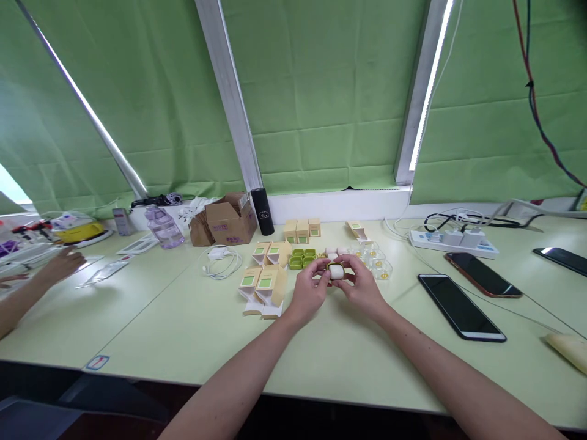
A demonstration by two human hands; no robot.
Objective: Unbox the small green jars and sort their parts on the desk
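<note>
Between the fingertips of both hands is a small white rounded piece with an olive-green rim (337,271); I cannot tell its exact kind. My left hand (308,293) pinches it from one side, and my right hand (362,288) grips the other. Just behind my left hand sit several small square green containers (296,262). Several white pieces (331,251) lie behind the held one, partly hidden by the fingers. Clear plastic cups with yellow centres (380,264) stand beyond my right hand. Left of my left hand are several small beige cartons (271,284) with open flaps.
Closed beige cartons (302,231) stand farther back, near a black tumbler (262,211) and a cardboard box (229,221). A coiled white charger (220,253) lies left. Phones (461,305) and a power strip (454,242) are right. Another person's hand (64,264) is far left.
</note>
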